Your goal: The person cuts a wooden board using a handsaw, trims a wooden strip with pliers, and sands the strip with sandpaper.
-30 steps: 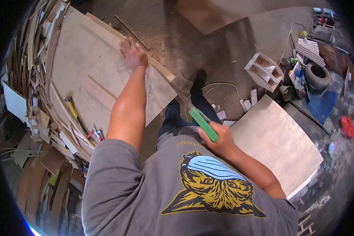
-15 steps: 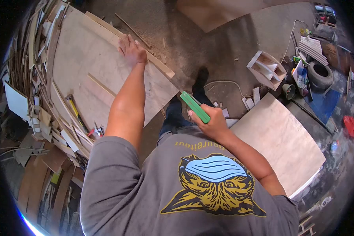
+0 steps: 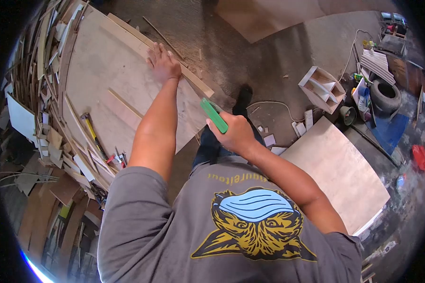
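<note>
My left hand [image 3: 165, 63] lies flat with fingers spread, pressing on a long wooden strip [image 3: 198, 82] along the far edge of a large plywood sheet [image 3: 104, 61]. My right hand [image 3: 236, 133] is closed around the green handle of a handsaw [image 3: 214, 115], near the strip's close end. The thin blade is hard to make out; it seems to run from the handle toward the strip, low against the sheet. A shorter wooden strip [image 3: 125, 103] rests on the sheet, left of my left forearm.
A yellow-and-black hammer [image 3: 94, 134] lies at the sheet's left side, by piled wood offcuts [image 3: 42, 127]. On the right are a small wooden box [image 3: 321, 89], a tyre [image 3: 386, 94] and another plywood panel [image 3: 337, 170]. A thin stick [image 3: 163, 37] and sawdust lie on the floor beyond.
My right hand and the saw handle have moved left and slightly up, toward the strip. My left hand stays flat on the strip, with the whole view shifted slightly.
</note>
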